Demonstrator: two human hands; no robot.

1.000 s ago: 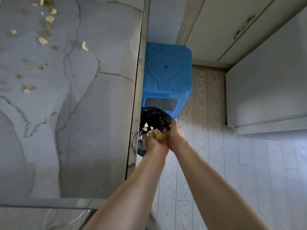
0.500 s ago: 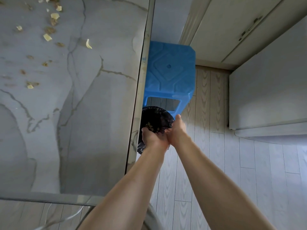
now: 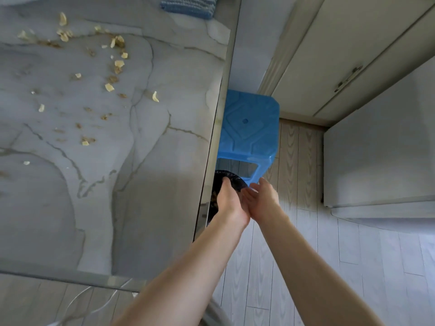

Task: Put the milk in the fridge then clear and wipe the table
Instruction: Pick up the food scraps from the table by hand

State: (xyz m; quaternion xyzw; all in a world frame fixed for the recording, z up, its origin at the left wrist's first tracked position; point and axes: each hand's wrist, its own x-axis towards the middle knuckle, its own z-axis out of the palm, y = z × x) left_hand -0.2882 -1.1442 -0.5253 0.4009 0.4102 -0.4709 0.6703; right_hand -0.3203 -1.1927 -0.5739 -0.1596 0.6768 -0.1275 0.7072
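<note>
Two hands, both empty: left hand (image 3: pixel 229 203) and right hand (image 3: pixel 262 201), fingers straight and relaxed, palms turned toward each other, heels touching or nearly so, nothing held in either. A second ago I had them cupped together round a heap of pale yellow scraps. That heap has gone down into the round bin with black plastic liner (image 3: pixel 237 182) directly beneath, my left fingertips over its rim. Judgement: one handful cleared, hands free for another.

One blue moulded plastic stool (image 3: pixel 247 128), just behind the bin, partly under the table edge.

One grey marble-veined table top (image 3: pixel 141 184), on my left; its edge hides part of the bin.

Many pale yellow and brown food scraps (image 3: pixel 109 87), scattered over the far left of the table, well apart from my hands. Clearing unfinished by my reckoning; wiping not begun.

One blue knitted cloth (image 3: pixel 188 7), at the table's far edge, untouched.

Milk: none in view; whether it already sits in the fridge I cannot tell.
</note>
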